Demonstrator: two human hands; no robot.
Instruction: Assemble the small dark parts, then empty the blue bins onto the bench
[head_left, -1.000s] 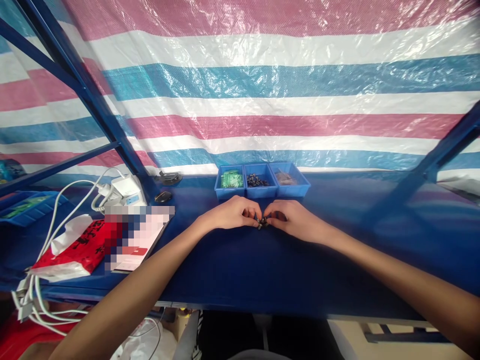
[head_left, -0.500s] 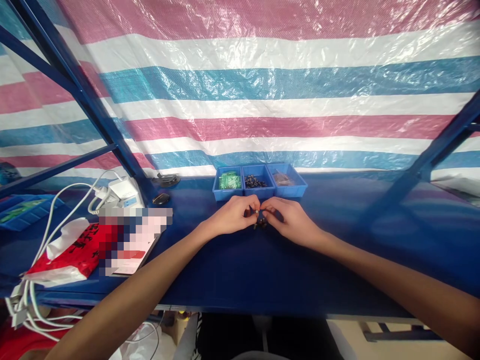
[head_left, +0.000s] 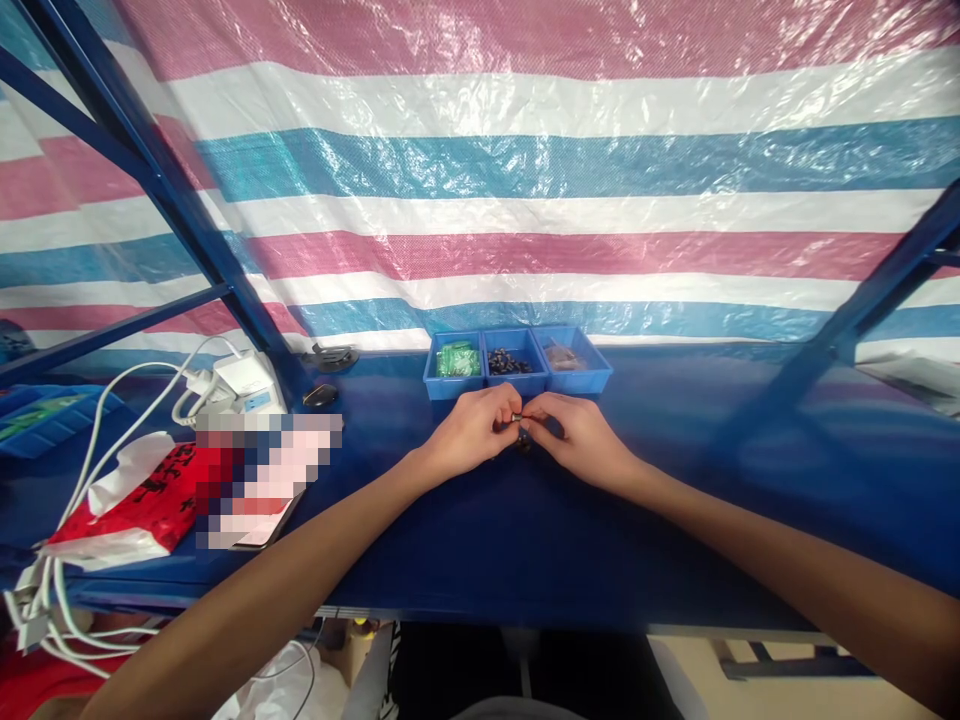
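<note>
My left hand [head_left: 474,428] pinches a small dark part with a light metallic spot [head_left: 517,418] between thumb and fingertips. Close against it, my right hand [head_left: 576,436] has thumb and index finger drawn together at the right end of that part. Whatever the right fingertips grip is too small to make out. Under the fingertips, a few small dark pieces [head_left: 523,443] lie on the blue table [head_left: 517,540], partly hidden by the hands. Just behind the hands stands a blue bin of small black parts [head_left: 508,362].
Beside the middle bin are a bin with green packets [head_left: 458,360] and one with brownish small items [head_left: 564,357]. At left lie a phone [head_left: 274,490], a red tissue pack [head_left: 142,505], a black oval object [head_left: 321,397] and a white power strip [head_left: 251,385] with cables.
My left fingertips have moved slightly right, and the small part now bridges the gap to my right fingertips. The view has shifted a little.
</note>
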